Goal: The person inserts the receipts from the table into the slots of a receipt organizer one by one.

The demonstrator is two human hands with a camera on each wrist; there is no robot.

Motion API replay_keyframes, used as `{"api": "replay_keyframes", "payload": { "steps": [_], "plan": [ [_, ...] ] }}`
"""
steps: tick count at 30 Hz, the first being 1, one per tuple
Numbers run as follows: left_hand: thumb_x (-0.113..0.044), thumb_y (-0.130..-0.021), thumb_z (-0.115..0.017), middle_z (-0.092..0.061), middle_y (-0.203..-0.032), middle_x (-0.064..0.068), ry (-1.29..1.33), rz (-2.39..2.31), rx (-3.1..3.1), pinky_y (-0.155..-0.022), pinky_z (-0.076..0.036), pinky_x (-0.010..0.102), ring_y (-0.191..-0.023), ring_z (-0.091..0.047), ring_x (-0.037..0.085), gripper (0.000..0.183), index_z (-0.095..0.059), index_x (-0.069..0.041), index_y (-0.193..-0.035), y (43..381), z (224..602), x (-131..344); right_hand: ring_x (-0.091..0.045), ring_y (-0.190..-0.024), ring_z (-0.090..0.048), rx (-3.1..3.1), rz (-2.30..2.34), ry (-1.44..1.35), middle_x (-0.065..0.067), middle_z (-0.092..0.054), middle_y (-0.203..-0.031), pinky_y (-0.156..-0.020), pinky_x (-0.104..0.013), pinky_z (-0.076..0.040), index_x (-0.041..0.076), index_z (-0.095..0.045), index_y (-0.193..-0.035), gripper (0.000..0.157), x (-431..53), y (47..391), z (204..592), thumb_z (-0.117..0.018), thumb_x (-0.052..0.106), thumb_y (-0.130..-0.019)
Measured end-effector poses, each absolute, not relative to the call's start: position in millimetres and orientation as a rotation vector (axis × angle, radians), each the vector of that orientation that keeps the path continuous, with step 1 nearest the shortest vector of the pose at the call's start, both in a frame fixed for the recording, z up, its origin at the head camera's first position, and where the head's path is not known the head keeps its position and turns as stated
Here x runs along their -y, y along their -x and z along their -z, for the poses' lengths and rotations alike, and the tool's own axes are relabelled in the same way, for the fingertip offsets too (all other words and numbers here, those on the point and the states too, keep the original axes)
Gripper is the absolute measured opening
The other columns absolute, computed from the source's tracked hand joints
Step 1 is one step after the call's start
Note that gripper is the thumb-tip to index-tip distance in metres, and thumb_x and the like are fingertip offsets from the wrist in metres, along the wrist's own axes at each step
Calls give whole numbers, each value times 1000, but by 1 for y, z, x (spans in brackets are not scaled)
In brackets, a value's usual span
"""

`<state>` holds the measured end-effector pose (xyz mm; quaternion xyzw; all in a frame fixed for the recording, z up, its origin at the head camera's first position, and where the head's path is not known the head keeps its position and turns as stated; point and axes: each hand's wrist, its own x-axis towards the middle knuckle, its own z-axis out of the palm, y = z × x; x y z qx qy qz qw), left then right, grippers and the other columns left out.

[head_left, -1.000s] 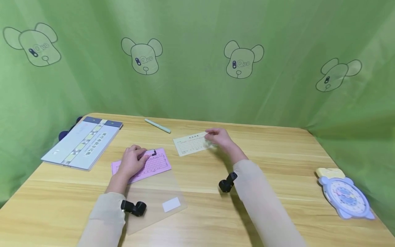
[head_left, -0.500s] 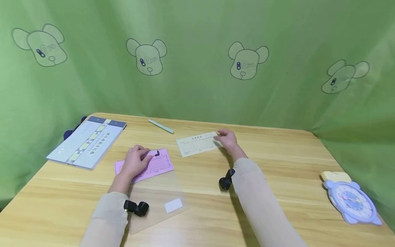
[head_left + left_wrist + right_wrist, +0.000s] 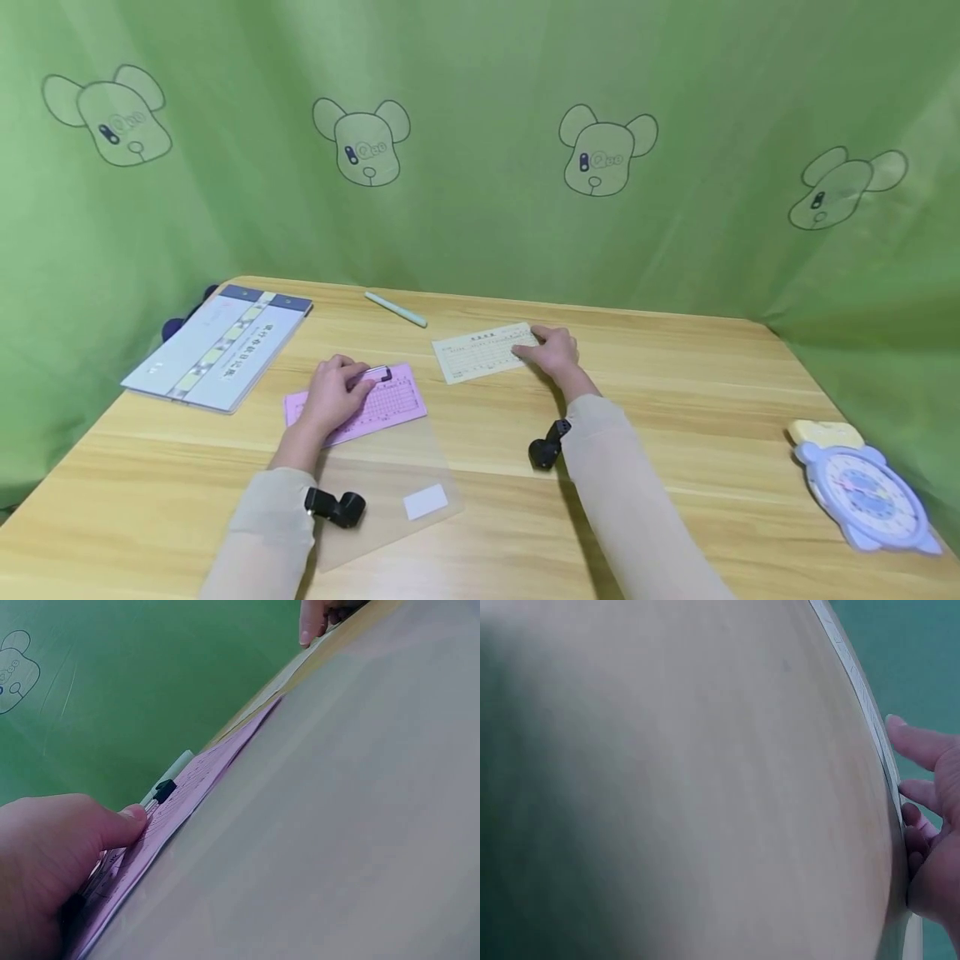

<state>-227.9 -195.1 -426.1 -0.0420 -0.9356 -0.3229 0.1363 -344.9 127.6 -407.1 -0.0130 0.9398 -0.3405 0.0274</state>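
Note:
In the head view my left hand (image 3: pixel 333 392) grips the metal clip (image 3: pixel 378 374) with black ends, at the top of a clear clipboard (image 3: pixel 375 508). The clip crosses a purple printed form (image 3: pixel 393 402) lying on the board. In the left wrist view the thumb (image 3: pixel 133 816) presses at the clip, while the other fingers are mostly hidden behind the hand. A pale green printed slip (image 3: pixel 476 354) lies beyond the board. My right hand (image 3: pixel 555 352) rests on its right end, thumb and forefinger spread apart, the other fingers curled under in the right wrist view.
A mint-green pen (image 3: pixel 395 309) lies near the table's back edge. At the back left is a bound account book (image 3: pixel 221 350). A blue toy clock (image 3: pixel 866 497) and a pale yellow block (image 3: pixel 825 433) sit by the right edge. A green curtain (image 3: pixel 480 225) hangs behind.
The right thumb has slid inward onto the slip, whose right end the fingers were touching. My left hand stays at the clip. The whole head view has shifted slightly.

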Motion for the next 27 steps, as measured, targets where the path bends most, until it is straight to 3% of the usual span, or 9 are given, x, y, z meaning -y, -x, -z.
{"api": "replay_keyframes", "payload": {
  "steps": [13, 27],
  "plan": [
    [-17, -80, -60, -50, -97, 14, 110, 941, 2713, -78, -34, 41, -90, -42, 28, 35, -57, 3, -108, 227, 427, 194, -36, -109, -28, -2973, 948, 106, -21, -35, -123, -91, -44, -20, 5, -45, -124, 59, -129, 341, 408, -63, 31, -75],
    [-18, -80, -59, -50, -93, 14, 151, 948, 2657, -76, -34, 41, -87, -42, 29, 34, -58, 4, -105, 223, 424, 193, -33, -105, -28, -2981, 932, 101, -19, -34, -120, -87, -44, -24, 7, -49, -120, 50, -129, 337, 410, -61, 28, -77]
  ]
}}
